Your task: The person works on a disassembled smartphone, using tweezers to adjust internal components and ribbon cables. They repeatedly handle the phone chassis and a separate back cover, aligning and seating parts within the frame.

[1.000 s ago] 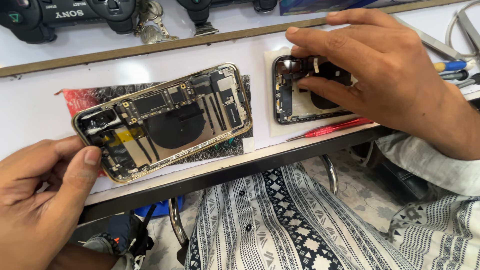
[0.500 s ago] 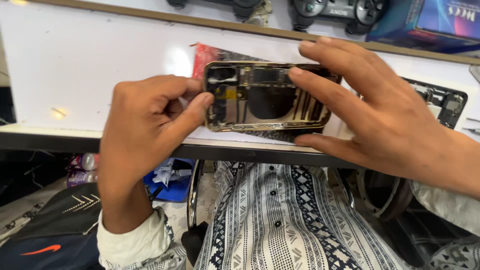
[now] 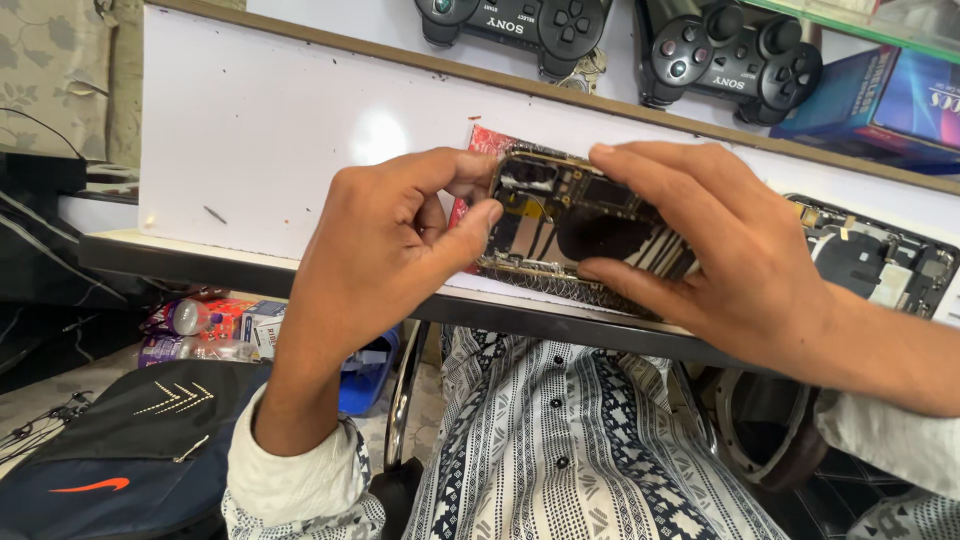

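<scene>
Item one, nearest me: my left hand [image 3: 385, 255], fingers [image 3: 478, 218] pinching the left end of the opened phone body [image 3: 575, 225]. Item two: my right hand [image 3: 720, 265], fingers [image 3: 640, 175] spread and grasping the same phone body along its far and near edges. The phone body, innards showing, is held tilted just above the bench's [image 3: 280, 140] near edge, over a red mat [image 3: 487, 140]. Item three, toward the bench's right edge: a second opened phone [image 3: 880, 260], lying flat. Item four, along the far edge: two black game controllers [image 3: 520, 25], [image 3: 735, 55], and a blue box [image 3: 900, 100].
</scene>
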